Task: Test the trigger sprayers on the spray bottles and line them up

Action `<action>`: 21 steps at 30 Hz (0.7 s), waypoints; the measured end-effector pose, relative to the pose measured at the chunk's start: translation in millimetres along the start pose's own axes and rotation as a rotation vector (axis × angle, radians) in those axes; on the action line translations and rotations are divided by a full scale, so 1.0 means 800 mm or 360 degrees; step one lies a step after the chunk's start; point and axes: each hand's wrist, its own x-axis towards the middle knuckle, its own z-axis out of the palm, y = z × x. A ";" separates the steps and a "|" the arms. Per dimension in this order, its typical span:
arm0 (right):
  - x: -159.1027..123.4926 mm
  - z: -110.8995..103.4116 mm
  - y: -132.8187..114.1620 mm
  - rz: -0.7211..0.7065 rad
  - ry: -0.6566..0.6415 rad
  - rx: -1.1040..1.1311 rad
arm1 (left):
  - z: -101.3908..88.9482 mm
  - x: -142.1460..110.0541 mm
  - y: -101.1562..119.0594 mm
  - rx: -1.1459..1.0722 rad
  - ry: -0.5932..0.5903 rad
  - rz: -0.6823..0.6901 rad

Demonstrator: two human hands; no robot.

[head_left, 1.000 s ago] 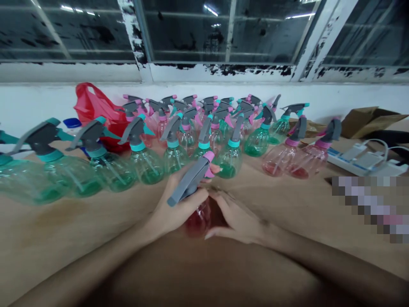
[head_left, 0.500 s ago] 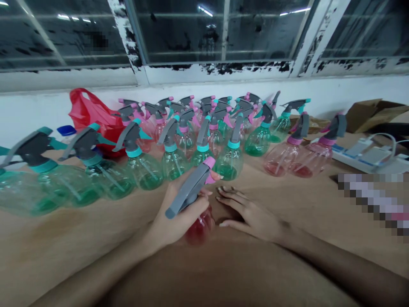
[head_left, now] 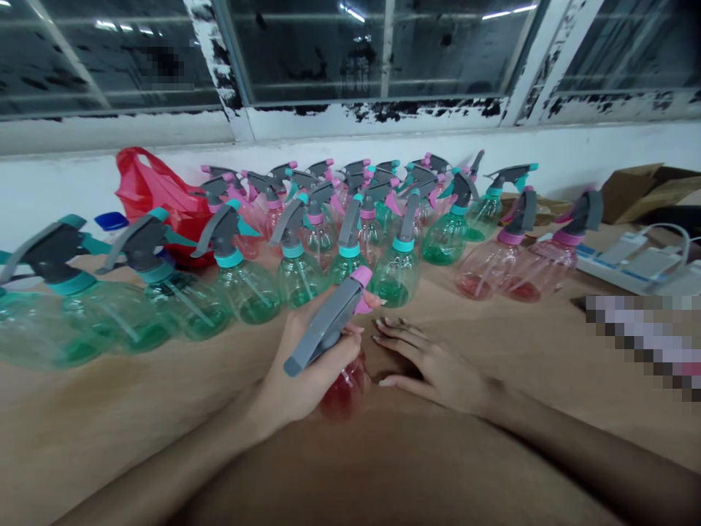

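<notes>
My left hand [head_left: 307,358] is wrapped round the neck of a pink spray bottle [head_left: 346,391], which has a grey trigger head with a pink nozzle. Red liquid shows in its lower part, near the table's front edge. To the right of it, my right hand [head_left: 432,361] lies on the wooden table [head_left: 520,365] with its fingers stretched out, holding nothing. Just beyond both hands stands a green spray bottle [head_left: 397,274] with a turquoise collar. More green spray bottles [head_left: 249,288] form a row to the left. Two pink spray bottles [head_left: 487,270] stand at the right.
Many more spray bottles [head_left: 377,193] crowd together at the back by the wall. A red plastic bag [head_left: 158,197] and a blue cap [head_left: 111,220] are at the back left. At the right are a white power strip [head_left: 638,267], a cardboard box [head_left: 640,193] and a blurred-out item [head_left: 646,336].
Almost nothing differs. The camera view has shifted very slightly; my left hand keeps its grip on the pink spray bottle and my right hand still rests on the table.
</notes>
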 end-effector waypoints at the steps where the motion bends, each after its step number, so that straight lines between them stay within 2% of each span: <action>1: 0.000 0.000 0.000 0.0003 -0.0005 0.0004 | 0.000 0.000 0.000 0.0014 -0.0006 -0.0013; 21: -0.001 0.003 0.004 -0.0019 -0.0011 -0.0032 | -0.007 0.000 0.002 0.0002 -0.0069 -0.0029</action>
